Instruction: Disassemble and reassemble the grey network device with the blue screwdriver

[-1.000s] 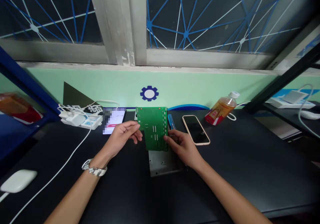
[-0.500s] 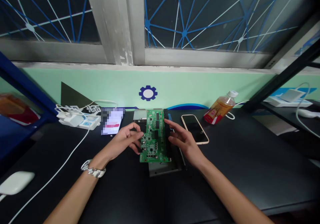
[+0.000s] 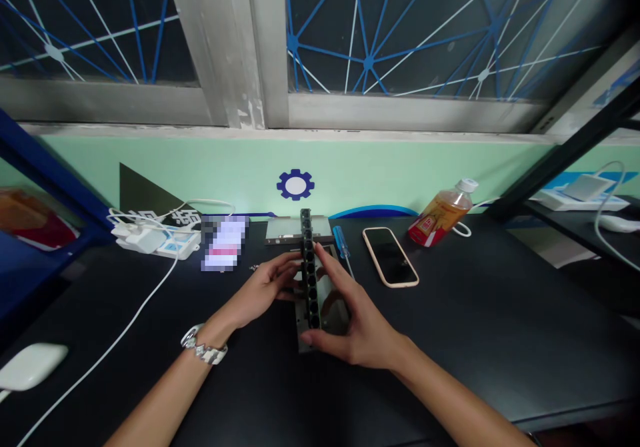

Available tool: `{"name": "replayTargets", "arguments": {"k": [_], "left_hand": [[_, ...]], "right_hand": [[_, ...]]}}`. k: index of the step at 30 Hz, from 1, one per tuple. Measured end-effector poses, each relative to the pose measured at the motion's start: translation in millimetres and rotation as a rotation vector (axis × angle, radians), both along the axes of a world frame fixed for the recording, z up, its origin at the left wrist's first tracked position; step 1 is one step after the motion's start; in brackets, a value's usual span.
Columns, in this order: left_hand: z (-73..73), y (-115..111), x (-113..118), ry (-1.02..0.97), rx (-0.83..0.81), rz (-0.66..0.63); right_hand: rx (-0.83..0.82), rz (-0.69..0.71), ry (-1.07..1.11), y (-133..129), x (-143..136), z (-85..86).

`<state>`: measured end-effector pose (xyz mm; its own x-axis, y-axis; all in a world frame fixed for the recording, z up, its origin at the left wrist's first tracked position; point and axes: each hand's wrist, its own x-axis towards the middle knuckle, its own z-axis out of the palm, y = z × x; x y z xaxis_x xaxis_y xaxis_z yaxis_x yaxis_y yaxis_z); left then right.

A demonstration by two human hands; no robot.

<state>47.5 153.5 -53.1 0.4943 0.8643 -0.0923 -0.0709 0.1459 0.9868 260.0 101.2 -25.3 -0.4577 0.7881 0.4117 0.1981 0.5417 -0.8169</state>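
Observation:
The circuit board (image 3: 310,274) stands on its edge, its row of black round connectors facing up. My left hand (image 3: 273,284) pinches its left side, the fingertips partly hidden behind it. My right hand (image 3: 345,307) grips it from the right, thumb at the near end and fingers along the side. Beneath it lies a grey metal casing (image 3: 306,344) on the black table. A flat metal plate (image 3: 283,229) lies behind the board. A blue-handled screwdriver (image 3: 341,242) rests to the right of the board.
A phone (image 3: 391,257) in a pale case and a drink bottle (image 3: 440,214) are on the right. A lit phone (image 3: 225,244) and a white power strip (image 3: 180,244) with cables are at the back left. Small metal bits (image 3: 255,267) lie beside my left hand.
The board has turned from showing its green face to standing on edge. My left hand has moved right with it, and my right hand has closed around its side and near end.

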Motion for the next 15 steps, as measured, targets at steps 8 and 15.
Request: {"name": "replayTargets", "arguments": {"k": [8, 15], "left_hand": [[15.1, 7, -19, 0.112, 0.031, 0.098], [27.4, 4, -28, 0.036, 0.064, 0.063]], "right_hand": [[-0.18, -0.063, 0.08, 4, 8, -0.2], [-0.411, -0.123, 0.191, 20, 5, -22.5]]}}
